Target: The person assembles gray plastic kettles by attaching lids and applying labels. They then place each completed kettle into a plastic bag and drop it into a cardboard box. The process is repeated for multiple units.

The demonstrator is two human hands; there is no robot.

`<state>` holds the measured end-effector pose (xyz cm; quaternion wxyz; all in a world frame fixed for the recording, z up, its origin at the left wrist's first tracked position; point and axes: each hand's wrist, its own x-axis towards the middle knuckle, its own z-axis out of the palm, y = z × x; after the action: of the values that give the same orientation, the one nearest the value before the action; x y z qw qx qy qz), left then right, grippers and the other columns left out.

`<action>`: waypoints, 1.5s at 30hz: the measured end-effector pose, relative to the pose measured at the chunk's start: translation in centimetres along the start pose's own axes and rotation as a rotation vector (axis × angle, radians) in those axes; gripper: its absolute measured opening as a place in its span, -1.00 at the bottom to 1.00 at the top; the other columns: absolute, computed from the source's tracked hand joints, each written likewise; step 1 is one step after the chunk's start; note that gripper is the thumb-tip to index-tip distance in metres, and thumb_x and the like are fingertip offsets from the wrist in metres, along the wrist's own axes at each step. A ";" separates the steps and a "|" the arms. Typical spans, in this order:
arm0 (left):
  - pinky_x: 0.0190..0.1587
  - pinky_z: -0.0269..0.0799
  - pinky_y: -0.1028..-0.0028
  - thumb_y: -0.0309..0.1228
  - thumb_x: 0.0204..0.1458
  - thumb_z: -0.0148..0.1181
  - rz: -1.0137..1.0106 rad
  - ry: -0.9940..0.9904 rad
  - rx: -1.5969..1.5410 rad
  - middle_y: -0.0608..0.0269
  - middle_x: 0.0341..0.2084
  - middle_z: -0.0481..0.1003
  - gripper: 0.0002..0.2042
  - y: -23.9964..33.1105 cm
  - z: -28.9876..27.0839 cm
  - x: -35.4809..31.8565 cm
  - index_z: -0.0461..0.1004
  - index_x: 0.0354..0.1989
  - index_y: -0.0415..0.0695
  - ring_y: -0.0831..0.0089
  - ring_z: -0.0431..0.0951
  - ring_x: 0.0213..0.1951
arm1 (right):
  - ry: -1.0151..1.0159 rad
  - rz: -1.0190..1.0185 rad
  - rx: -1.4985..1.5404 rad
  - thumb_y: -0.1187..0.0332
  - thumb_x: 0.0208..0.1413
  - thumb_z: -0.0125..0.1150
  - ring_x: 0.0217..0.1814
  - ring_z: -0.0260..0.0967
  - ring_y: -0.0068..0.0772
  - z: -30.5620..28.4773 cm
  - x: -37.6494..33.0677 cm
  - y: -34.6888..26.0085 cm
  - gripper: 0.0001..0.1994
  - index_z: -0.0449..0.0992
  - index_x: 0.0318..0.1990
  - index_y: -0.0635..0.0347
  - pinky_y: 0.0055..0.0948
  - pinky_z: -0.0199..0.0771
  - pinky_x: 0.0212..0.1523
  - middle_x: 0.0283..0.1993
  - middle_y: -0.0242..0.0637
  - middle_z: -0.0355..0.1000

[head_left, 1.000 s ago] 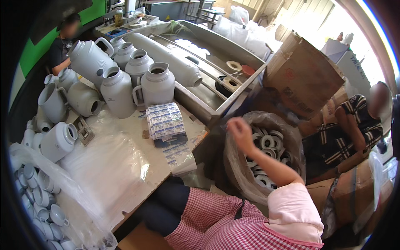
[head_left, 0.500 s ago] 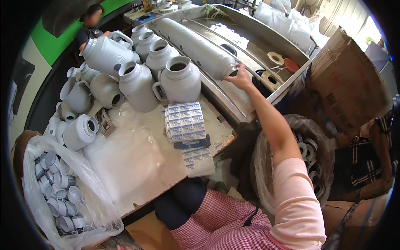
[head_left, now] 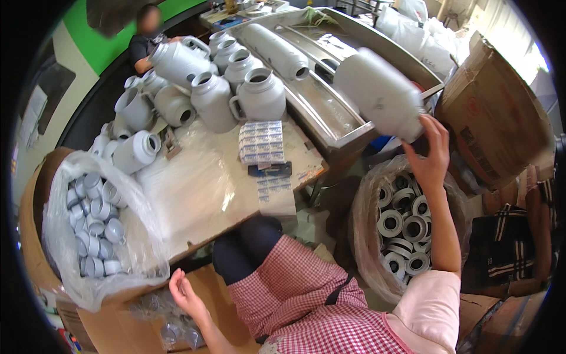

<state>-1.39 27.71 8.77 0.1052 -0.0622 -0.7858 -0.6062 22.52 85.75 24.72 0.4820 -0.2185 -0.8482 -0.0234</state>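
Note:
My right hand [head_left: 429,144] grips a grey plastic flask body [head_left: 377,91] by its narrow neck, fingers on the rim. The body is tilted, its wide end up and to the left, over the near right corner of the metal trough [head_left: 348,137]; it is slightly blurred. My left hand [head_left: 186,290] is empty with its fingers loosely apart, low in front of the table, close to the bag of grey cups [head_left: 97,221]. Another grey flask body [head_left: 277,52] lies on its side along the trough.
Several grey jugs [head_left: 259,97] crowd the far left of the table [head_left: 194,194]. Sticker sheets [head_left: 261,141] lie near its right side. A lined container of ring-shaped parts [head_left: 407,227] stands at right, beside a large carton [head_left: 501,112]. Another person [head_left: 147,41] sits beyond the table.
My right hand has lifted a flask body out of the trough and brought it right and nearer. My left hand has come up into view at the lower left. The view has shifted.

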 end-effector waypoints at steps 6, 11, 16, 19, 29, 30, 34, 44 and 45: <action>0.23 0.41 0.39 -0.56 0.38 0.02 0.026 -0.147 0.012 0.13 0.07 0.55 -0.84 4.0 -0.3 -0.7 0.50 0.02 -0.28 0.39 0.53 0.11 | -0.175 0.181 0.120 0.59 0.02 0.50 0.25 0.46 -0.12 -1.7 -4.6 -1.2 -0.34 0.39 0.31 0.20 -0.19 0.55 0.22 0.26 -0.10 0.43; 0.32 0.37 0.34 -0.46 0.46 -0.07 0.081 -0.309 0.021 0.06 0.20 0.53 -0.70 8.6 2.7 -1.1 0.45 0.24 -0.31 0.32 0.52 0.22 | -0.397 1.016 0.859 0.17 0.17 0.43 0.12 0.53 -0.34 -2.8 -9.2 -8.1 -0.41 0.36 0.27 0.20 -0.23 0.53 0.21 0.10 -0.25 0.51; 0.40 0.23 0.31 0.07 0.49 -0.23 0.120 -0.243 -0.322 0.05 0.47 0.26 -0.32 11.1 7.7 1.0 0.23 0.46 -0.34 0.34 0.35 0.36 | -1.171 1.354 1.984 -0.02 0.39 0.17 0.10 0.61 -0.12 2.0 -17.9 -20.1 -0.28 0.15 0.47 0.32 -0.14 0.70 0.15 0.28 0.02 0.46; -0.14 0.48 0.45 0.28 0.38 -0.17 -0.322 -0.095 -0.532 0.18 -0.26 0.65 -0.21 10.7 7.5 1.2 0.62 -0.11 -0.37 0.49 0.54 -0.31 | -1.720 0.779 1.509 0.00 0.51 -0.04 0.04 0.64 -0.17 5.0 -18.2 -20.5 -0.46 0.58 0.14 0.39 -0.24 0.67 0.08 0.03 0.02 0.63; -0.52 -0.05 0.31 -0.24 0.42 0.06 -0.092 -0.401 0.185 0.27 -0.72 0.08 -0.47 5.8 9.8 0.6 0.15 -0.62 -0.26 0.52 0.06 -0.60 | -0.521 0.036 0.566 0.31 -0.14 0.61 0.02 0.40 -0.21 22.1 -12.6 -18.5 -0.65 0.68 -0.14 0.03 -0.21 0.33 0.09 -0.06 -0.47 0.59; -0.52 -0.05 0.30 -0.26 0.42 0.06 -0.085 -0.418 0.179 0.27 -0.72 0.08 -0.47 5.7 9.9 0.7 0.15 -0.63 -0.26 0.50 0.06 -0.60 | -0.470 0.002 0.593 0.29 -0.14 0.62 0.03 0.39 -0.23 22.5 -13.0 -18.4 -0.65 0.69 -0.14 0.00 -0.22 0.31 0.09 -0.05 -0.50 0.59; -0.51 -0.03 0.29 -0.32 0.41 0.05 -0.080 -0.474 0.176 0.25 -0.73 0.10 -0.50 5.2 10.1 0.9 0.15 -0.63 -0.27 0.45 0.10 -0.62 | -0.539 0.034 0.567 0.26 -0.17 0.63 0.01 0.38 -0.28 22.4 -13.7 -18.2 -0.68 0.73 -0.18 -0.05 -0.27 0.27 0.06 -0.04 -0.56 0.59; -0.45 0.13 0.37 -0.33 0.43 -0.01 -0.053 -0.382 0.091 0.24 -0.64 0.23 -0.58 4.9 9.8 -0.5 0.26 -0.54 -0.27 0.44 0.22 -0.54 | -0.424 0.053 0.558 0.31 -0.15 0.60 -0.01 0.41 -0.31 23.4 -14.4 -18.9 -0.79 0.73 -0.30 -0.03 -0.24 0.26 0.06 -0.11 -0.57 0.62; -0.41 0.20 0.38 -0.33 0.43 -0.02 -0.025 -0.323 0.044 0.23 -0.61 0.27 -0.60 4.9 9.9 -0.7 0.30 -0.51 -0.26 0.43 0.27 -0.51 | -0.368 0.023 0.563 0.32 -0.14 0.60 0.01 0.41 -0.32 23.5 -14.5 -19.0 -0.80 0.72 -0.31 -0.03 -0.24 0.25 0.07 -0.11 -0.57 0.62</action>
<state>-0.44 38.54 10.83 -0.0288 -0.1469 -0.8064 -0.5721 2.49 69.36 3.41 0.3625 -0.0869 -0.8916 0.2571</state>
